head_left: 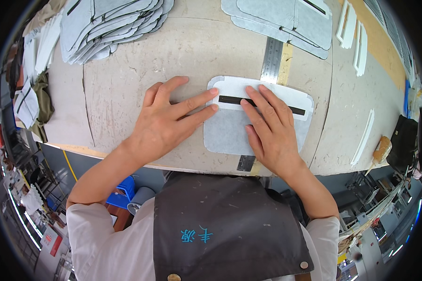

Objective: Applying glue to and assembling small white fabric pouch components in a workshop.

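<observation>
A light grey fabric panel (225, 131) with rounded corners lies flat before me. Along its far side is a white strip frame (237, 88) around a long black slot (229, 99). My left hand (157, 124) has its fingers spread, two fingertips touching the panel's left edge at the end of the strip. My right hand (277, 136) rests flat on the panel, fingers extended across the slot and hiding its middle. Under the panel runs a steel ruler (271, 61), showing beyond its far and near edges.
A stack of grey panels (126, 28) sits at the far left, a smaller stack (267, 21) at the far right. White strip frames (360, 49) lie on the right, with a single one (363, 138) nearer. A dark bag (402, 143) is at the right edge, olive cloth (42, 105) at the left.
</observation>
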`<state>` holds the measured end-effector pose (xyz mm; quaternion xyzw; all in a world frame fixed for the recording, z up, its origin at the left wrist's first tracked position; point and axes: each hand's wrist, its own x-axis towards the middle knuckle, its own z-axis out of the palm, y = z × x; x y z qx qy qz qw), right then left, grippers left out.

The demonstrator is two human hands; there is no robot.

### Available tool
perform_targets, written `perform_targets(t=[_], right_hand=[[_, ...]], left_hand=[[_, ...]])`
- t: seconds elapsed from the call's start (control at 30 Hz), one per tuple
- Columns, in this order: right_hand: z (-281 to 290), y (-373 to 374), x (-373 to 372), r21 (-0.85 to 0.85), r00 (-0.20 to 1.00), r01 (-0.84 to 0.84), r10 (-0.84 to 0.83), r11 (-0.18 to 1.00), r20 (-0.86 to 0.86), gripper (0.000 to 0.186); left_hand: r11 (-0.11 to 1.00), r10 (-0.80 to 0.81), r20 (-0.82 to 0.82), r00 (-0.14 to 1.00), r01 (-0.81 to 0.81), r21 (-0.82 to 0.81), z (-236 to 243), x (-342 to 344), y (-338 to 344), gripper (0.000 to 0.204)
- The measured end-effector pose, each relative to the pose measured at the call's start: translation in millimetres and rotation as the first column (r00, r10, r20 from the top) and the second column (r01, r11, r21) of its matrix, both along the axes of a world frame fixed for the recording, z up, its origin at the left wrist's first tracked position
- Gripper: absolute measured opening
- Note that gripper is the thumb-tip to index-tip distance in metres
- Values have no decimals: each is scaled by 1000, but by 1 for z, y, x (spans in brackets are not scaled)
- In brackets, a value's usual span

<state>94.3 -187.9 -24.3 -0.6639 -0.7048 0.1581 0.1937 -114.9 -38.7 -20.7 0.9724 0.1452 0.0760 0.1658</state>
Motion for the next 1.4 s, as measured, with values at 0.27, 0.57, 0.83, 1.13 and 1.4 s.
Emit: perform_targets(t=[0.27, 0.57, 0.83, 1.13, 1.4], right_hand=[[1, 33, -5, 146, 995, 72, -60, 987, -82, 44], [7, 78, 12, -115, 958, -49, 14, 992, -287, 24], [41, 80, 26, -346, 672, -22, -242, 938, -700, 23], [53, 74, 32, -349, 574, -86, -240, 933, -783, 21], [55, 70, 33, -330, 578, -71, -231, 941, -783, 20]], left_hand=[[995, 0, 51, 999, 5, -103, -2, 4, 2, 40], [926, 285, 168, 943, -226, -302, 0, 17, -7, 67], [16, 606, -31, 795, -52, -999, 18, 37, -22, 55], [-98, 572, 17, 820, 88, -991, 33, 39, -30, 55], [-62, 563, 40, 826, 90, -994, 34, 40, -31, 57]])
